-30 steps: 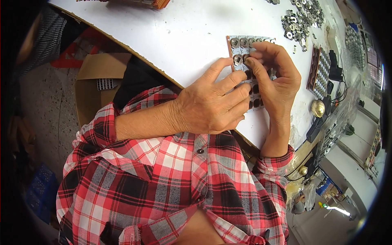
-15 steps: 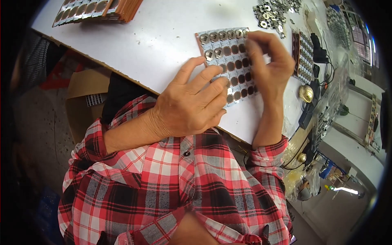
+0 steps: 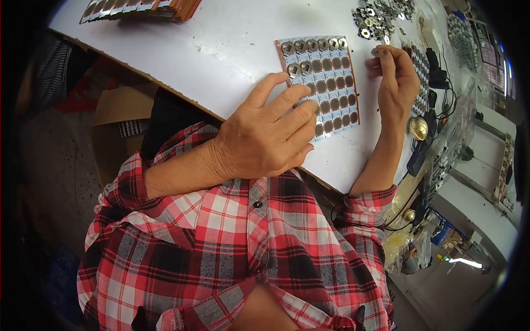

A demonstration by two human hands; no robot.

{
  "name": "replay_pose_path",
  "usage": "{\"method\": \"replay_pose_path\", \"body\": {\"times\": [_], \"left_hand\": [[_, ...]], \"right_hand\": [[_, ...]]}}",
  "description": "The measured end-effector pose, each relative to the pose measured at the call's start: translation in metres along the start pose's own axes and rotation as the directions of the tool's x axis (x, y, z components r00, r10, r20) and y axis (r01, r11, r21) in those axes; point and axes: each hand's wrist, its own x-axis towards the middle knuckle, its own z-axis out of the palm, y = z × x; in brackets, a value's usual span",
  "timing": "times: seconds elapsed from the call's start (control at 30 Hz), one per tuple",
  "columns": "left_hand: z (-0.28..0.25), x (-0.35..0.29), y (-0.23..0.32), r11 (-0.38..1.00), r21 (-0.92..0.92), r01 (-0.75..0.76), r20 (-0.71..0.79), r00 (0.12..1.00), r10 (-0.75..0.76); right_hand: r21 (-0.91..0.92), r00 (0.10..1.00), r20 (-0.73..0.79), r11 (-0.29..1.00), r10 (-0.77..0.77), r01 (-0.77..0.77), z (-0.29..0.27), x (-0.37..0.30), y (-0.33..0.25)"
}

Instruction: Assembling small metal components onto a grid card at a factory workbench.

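Observation:
A panel of small circuit boards (image 3: 335, 94), light blue with rows of round dark pads and a brown edge, lies on the white table. Shiny metal clips (image 3: 311, 45) cover its far row, and two more sit at the left of the second row. My left hand (image 3: 270, 127) rests with spread fingers on the panel's left side, hiding part of the nearer rows. Off the panel's right edge, my right hand (image 3: 396, 83) is raised with thumb and fingertips pinched together. A small grey metal piece (image 3: 375, 52) shows at those fingertips.
Loose metal clips (image 3: 372, 21) lie heaped at the far right. A stack of similar panels (image 3: 165, 12) stands at the far left. Another panel (image 3: 420, 71) lies beyond my right hand, near black cables and a round brass-coloured object (image 3: 418, 128). Below the table edge is a cardboard box (image 3: 113, 110).
My right hand has moved right, off the panel's far right corner, toward the clip heap. The far row's right end now shows uncovered by the hand. My left hand stays on the panel.

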Motion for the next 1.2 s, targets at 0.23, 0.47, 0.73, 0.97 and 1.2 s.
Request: {"method": "replay_pose_path", "body": {"times": [0.23,0.47,0.73,0.97,1.2], "left_hand": [[-0.002,-0.001,-0.001,1.000,0.011,-0.009,0.021,1.000,0.009],[-0.002,-0.001,-0.001,1.000,0.023,-0.011,0.021,1.000,0.011],[-0.002,-0.002,0.000,1.000,0.029,-0.007,0.026,1.000,0.006],[-0.001,-0.002,-0.001,0.999,0.040,-0.019,0.018,1.000,0.019],[0.001,-0.003,-0.004,0.998,0.013,-0.056,0.007,0.998,0.056]], "right_hand": [[0.294,0.960,0.251,0.935,0.125,-0.199,0.015,-0.023,-0.039],[0.342,0.914,0.381,0.898,0.138,-0.278,0.026,-0.033,-0.052],[0.317,0.961,0.276,0.944,0.002,-0.092,0.024,-0.034,-0.053],[0.178,0.962,0.241,0.980,-0.128,0.086,0.027,-0.031,-0.047],[-0.088,0.918,0.387,0.988,-0.084,0.127,0.013,-0.031,-0.054]]}}
